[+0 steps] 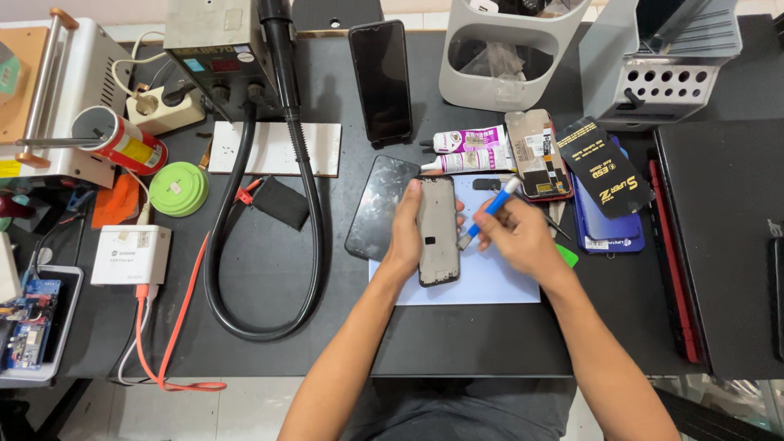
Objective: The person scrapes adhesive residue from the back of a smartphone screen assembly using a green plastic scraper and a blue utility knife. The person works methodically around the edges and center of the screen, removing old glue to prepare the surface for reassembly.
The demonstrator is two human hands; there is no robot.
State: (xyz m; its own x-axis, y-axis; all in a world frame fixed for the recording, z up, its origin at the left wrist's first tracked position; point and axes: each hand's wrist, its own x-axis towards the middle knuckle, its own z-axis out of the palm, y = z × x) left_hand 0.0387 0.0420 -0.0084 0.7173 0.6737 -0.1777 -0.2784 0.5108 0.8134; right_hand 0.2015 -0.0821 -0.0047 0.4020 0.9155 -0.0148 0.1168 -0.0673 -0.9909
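Holding: left hand (406, 233) grips a phone frame (438, 231) by its left edge, fingers closed on it, inner side up, over a pale blue mat (498, 278) on the bench (269, 269).
Right hand: right hand (517, 234) has fingers closed on a blue and white tool (492, 207), tip just beside the frame's right edge.
Beside frame: loose black screen panel (378, 206) lies left of it, touching the mat's corner.
Containers: grey tub (505, 57) at back centre holds clear plastic bags; contents otherwise hard to tell. Grey rack with round holes (665, 82) back right, what's inside is hidden. Clear tray (33, 327) at left edge holds blue circuit boards. Red can (122, 140) lies on its side, open end left.
Other items: two glue tubes (465, 149) behind the mat, phone with open back (536, 153), black packet (604, 167) on a blue phone (608, 229), dark phone (380, 80) face up.
Left side: hot air station (214, 45) with black hose (306, 212) looping forward, green round pad (178, 189), white charger (131, 255) with orange cable (175, 327), power strip (163, 106).
Surface: dark bench, crowded; black mat (723, 245) far right.
Room: pale tiled floor (204, 412) below the bench's front edge.
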